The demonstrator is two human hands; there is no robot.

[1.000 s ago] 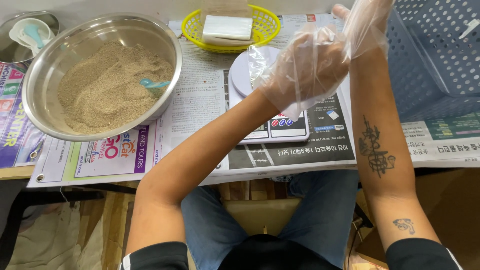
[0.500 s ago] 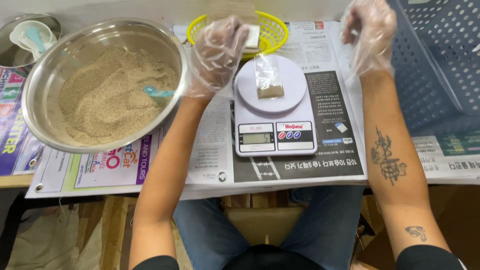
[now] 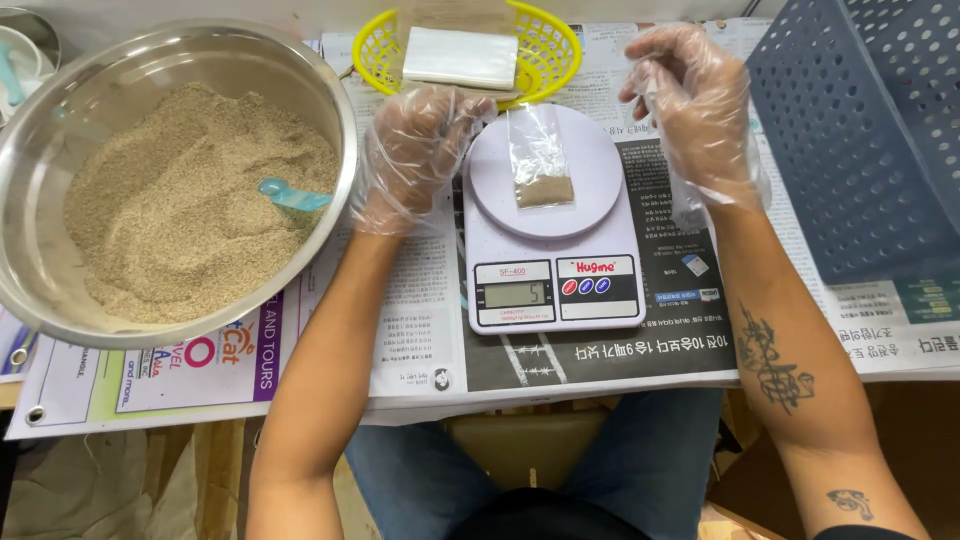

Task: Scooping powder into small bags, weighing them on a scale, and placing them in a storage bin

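Note:
My left hand (image 3: 420, 150), in a clear plastic glove, hovers with curled fingers between the steel bowl and the white kitchen scale (image 3: 555, 290), holding nothing. My right hand (image 3: 695, 110), also gloved, is raised just right of the scale's round plate (image 3: 590, 200), its fingers bunched with nothing in them. A small clear bag (image 3: 540, 165) with a little tan grain at its bottom lies on the plate. The big steel bowl (image 3: 330, 110) at the left holds tan grain and a light blue scoop (image 3: 295, 195).
A yellow basket (image 3: 550, 45) with white packets (image 3: 460, 55) stands behind the scale. A blue-grey perforated crate (image 3: 870, 130) fills the right side. Newspaper sheets (image 3: 640, 360) cover the table up to its front edge; my knees are below it.
My left hand dropped from over the basket to beside the scale and curled its fingers. The right hand came down and inward toward the plate. The bag still lies on the scale.

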